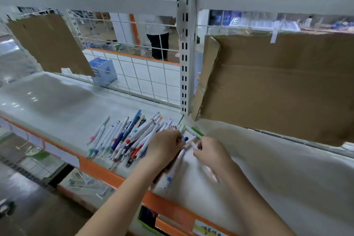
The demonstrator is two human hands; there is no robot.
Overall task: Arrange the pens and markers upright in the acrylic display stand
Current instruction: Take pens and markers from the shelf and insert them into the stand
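A loose pile of pens and markers (126, 138), mostly white barrels with coloured caps, lies flat on the white shelf (57, 105). My left hand (164, 146) is at the pile's right edge, fingers curled round a white marker (175, 168) whose blue-banded end points toward me. Just right of it, my right hand (209, 151) pinches another white pen (193, 141) near a green-capped marker (197, 131). The two hands nearly touch. No acrylic display stand is in view.
The shelf has an orange front edge (107, 176). Behind it stand a wire grid back (149, 78), a white slotted upright (184, 63) and cardboard sheets at left (49, 44) and right (277, 86). A person (157, 40) stands beyond the grid.
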